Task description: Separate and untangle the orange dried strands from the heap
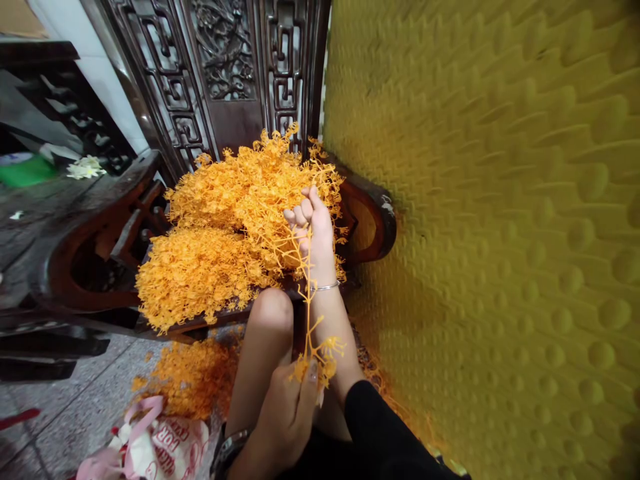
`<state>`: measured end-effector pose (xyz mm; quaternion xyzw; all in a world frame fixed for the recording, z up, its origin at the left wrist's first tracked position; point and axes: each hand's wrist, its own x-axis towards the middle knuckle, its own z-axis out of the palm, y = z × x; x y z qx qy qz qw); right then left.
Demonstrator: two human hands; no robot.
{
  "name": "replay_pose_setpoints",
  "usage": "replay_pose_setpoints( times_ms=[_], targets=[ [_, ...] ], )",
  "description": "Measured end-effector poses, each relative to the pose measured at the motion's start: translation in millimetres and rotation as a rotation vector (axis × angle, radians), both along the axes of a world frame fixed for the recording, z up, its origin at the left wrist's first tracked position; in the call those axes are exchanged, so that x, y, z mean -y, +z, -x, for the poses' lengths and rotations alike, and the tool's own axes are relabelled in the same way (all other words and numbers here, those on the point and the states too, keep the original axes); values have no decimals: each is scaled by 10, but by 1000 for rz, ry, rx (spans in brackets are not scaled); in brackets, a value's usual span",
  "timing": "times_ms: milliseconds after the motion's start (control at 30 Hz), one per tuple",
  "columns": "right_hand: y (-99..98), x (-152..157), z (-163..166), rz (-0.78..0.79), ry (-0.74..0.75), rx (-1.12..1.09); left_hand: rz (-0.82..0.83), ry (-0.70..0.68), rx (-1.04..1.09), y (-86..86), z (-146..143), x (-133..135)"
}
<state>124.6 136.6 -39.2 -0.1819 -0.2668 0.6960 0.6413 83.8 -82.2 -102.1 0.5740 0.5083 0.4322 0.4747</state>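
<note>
My left hand (290, 407) is at the bottom centre, closed in a pinch on the lower end of an orange plastic flower sprig (309, 303). Small orange tips bunch around its thumb. The sprig's thin branched stem runs upward, in front of my right forearm. My right hand (316, 223) is higher up, its fingers curled in beside the sprig's upper end. Whether anything is inside those fingers is hidden. Just behind it rises a big heap of orange plastic sprigs (240, 193), resting on a dark carved wooden chair (233, 123).
More orange pieces (193, 377) lie on the tiled floor below the chair. A white and pink bag (175, 443) with red lettering stands at lower left. A yellow embossed panel (480, 240) rises close on the right. A green object (27, 170) and white flowers (86, 167) sit at far left.
</note>
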Motion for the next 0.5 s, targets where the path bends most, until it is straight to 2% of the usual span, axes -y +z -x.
replay_pose_setpoints(
  times_ms=[267, 333, 400, 500],
  targets=[
    [52, -36, -43, 35, 47, -80, 5, 56, -20, -43, 23, 110],
    [55, -37, -39, 35, 63, -103, -23, 116, 6, -88, 27, 115],
    [50, -38, -22, 21, 61, -103, -67, 214, 40, -149, 37, 47],
    [49, -43, 22, -7, 63, -91, -113, 306, 68, -261, 70, -215]
  ],
)
